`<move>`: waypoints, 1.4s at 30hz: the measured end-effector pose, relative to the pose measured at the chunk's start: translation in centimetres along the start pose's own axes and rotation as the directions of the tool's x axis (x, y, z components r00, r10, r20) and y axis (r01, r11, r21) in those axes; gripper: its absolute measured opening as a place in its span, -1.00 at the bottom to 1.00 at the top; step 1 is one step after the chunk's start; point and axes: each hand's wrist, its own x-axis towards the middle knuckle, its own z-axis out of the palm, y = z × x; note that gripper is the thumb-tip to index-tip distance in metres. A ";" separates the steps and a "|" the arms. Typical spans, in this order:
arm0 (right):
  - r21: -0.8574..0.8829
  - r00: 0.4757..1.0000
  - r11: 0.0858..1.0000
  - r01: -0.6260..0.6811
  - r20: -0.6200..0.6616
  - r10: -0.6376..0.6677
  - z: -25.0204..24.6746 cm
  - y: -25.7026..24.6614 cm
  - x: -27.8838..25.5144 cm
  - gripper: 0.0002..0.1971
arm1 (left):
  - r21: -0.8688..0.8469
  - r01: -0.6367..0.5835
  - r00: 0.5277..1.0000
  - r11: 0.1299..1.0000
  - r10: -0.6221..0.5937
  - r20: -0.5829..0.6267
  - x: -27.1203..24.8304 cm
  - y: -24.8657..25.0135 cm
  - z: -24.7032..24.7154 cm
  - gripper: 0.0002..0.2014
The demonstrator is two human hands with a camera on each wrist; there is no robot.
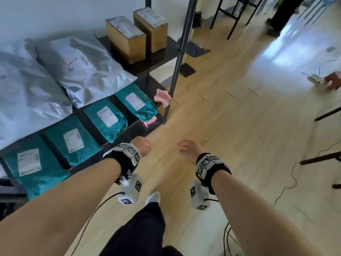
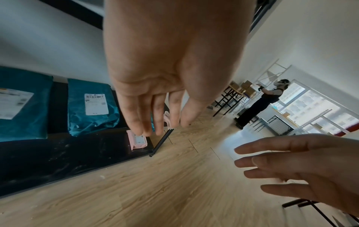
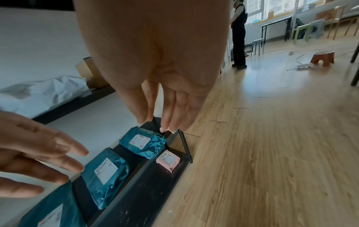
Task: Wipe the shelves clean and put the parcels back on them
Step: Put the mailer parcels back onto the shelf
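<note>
- Parcels sit on every tier in view: two cardboard boxes (image 1: 136, 32) upright at the far end of the top shelf (image 1: 167, 56), crumpled white mailer bags (image 1: 77, 69) filling the rest of it.
- Four teal parcels (image 1: 105, 121) lie in a row on the middle shelf (image 1: 127, 109), well apart from one another, labels up.
- A single pink parcel (image 3: 168, 160) lies at the far end of the bottom shelf (image 3: 136, 199); the rest of that board is bare and shows pale specks and smears, so it probably has not been properly wiped.
- The pink cloth (image 1: 163, 97) hangs at the far corner of the middle shelf, against the black upright post (image 1: 177, 67), with no hand on it.
- The left hand (image 1: 142, 146) hovers over the floor just beside the rack, fingers (image 2: 136, 116) straight and loosely together, holding nothing.
- The right hand (image 1: 188, 150) hangs further out over the wooden floor (image 1: 230, 126), fingers (image 3: 170, 110) relaxed and slightly spread, also empty.
- Judgement: restocking looks mostly done on the upper two tiers; the bottom shelf seems to be what remains, both wiping and refilling. Whether more parcels wait elsewhere cannot be told from these views.
</note>
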 end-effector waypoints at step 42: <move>0.025 0.932 0.939 0.342 0.120 -0.342 15.2 17.7 80.8 -0.46 | -0.833 0.098 0.771 0.544 -0.571 -0.282 73.5 -18.8 21.2 -0.60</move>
